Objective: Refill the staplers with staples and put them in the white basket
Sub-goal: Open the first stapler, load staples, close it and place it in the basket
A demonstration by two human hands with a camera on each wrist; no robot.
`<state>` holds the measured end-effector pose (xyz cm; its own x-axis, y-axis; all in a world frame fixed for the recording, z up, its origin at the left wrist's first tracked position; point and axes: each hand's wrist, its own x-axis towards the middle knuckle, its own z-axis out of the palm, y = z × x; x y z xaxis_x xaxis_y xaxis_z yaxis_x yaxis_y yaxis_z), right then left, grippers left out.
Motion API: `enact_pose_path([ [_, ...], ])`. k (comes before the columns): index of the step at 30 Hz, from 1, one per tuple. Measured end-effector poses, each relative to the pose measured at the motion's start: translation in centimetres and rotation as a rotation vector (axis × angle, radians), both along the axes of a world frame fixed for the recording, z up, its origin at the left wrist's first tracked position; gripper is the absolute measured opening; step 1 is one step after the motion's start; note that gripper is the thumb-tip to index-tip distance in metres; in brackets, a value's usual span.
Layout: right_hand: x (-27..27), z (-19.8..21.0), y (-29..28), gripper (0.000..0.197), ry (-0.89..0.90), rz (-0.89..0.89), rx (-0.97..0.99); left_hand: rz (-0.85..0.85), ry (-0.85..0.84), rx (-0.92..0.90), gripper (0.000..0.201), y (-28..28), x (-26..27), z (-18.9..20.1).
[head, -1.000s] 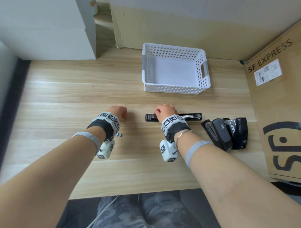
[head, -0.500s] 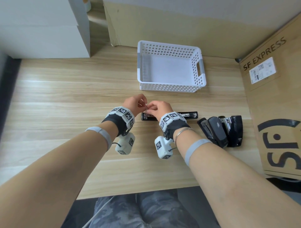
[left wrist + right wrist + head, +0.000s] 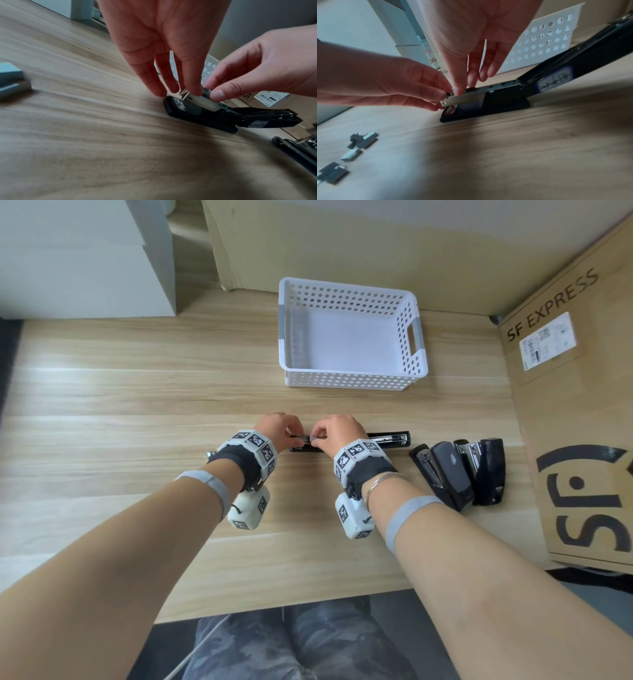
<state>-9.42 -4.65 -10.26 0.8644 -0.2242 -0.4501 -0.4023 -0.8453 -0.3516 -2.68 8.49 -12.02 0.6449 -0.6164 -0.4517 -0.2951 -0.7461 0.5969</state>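
The wooden table (image 3: 137, 412) fills most of the head view, with a cardboard box (image 3: 579, 412) printed "SF EXPRESS" standing along its right edge and white cabinets (image 3: 78, 258) at the far left. The white basket (image 3: 352, 378) sits on the far middle of the table, with nothing visible inside it. Nearer, in the middle of the table, a long black stapler (image 3: 387, 438) lies opened out flat, its top arm swung to the right and its metal staple channel (image 3: 465, 98) exposed at the left end. Two more black staplers (image 3: 462, 474) lie side by side to its right, near the box. The left hand (image 3: 277, 428) and right hand (image 3: 337, 431) meet over the left end of the open stapler; the left thumb and fingertips (image 3: 436, 94) pinch the channel's end, while the right thumb and forefinger (image 3: 216, 94) are closed on the top of the same channel, the other fingers hanging loosely apart. Whether a staple strip is between the fingertips cannot be told. Several small staple strips (image 3: 349, 155) lie on the table to the near left of the stapler.
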Motion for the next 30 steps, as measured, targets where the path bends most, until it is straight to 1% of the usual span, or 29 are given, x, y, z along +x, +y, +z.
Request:
enact_pose_path([
  [4,0.2,-0.2,0.1,0.009,0.009,0.027,-0.038,-0.005,-0.011,0.010,0.026,0.0,-0.1,0.0],
  [7,0.4,-0.3,0.1,0.010,0.030,0.032,-0.031,0.000,-0.002,0.011,0.027,0.0,-0.1,-0.1],
  [11,0.8,-0.6,-0.2,0.014,0.037,-0.019,0.021,-0.005,-0.001,0.014,0.026,0.1,-0.1,-0.2],
  [13,0.8,-0.9,-0.1,0.012,0.039,-0.037,0.011,0.002,-0.001,0.008,0.026,0.1,-0.2,-0.2],
  [17,0.6,-1.5,0.2,0.007,0.014,-0.144,0.022,0.036,0.002,-0.010,0.026,0.2,-0.4,-0.4],
  [19,0.5,-1.6,0.2,0.005,0.019,-0.168,0.031,0.040,0.011,-0.005,0.026,0.2,-0.4,-0.6],
  [22,0.4,-1.4,0.0,0.011,0.018,-0.192,0.014,0.023,0.015,0.011,0.026,0.3,-0.5,-0.6],
  [25,0.6,-0.9,0.2,0.012,-0.018,-0.238,0.008,0.014,-0.002,0.037,0.026,1.1,0.0,-0.4],
  [28,0.7,-0.6,0.7,0.019,-0.037,-0.234,-0.004,0.009,-0.030,0.106,0.024,3.4,1.0,0.1],
  [30,0.7,-0.6,1.1,0.020,-0.045,-0.221,-0.006,-0.004,-0.045,0.182,0.032,5.3,1.6,0.3],
])
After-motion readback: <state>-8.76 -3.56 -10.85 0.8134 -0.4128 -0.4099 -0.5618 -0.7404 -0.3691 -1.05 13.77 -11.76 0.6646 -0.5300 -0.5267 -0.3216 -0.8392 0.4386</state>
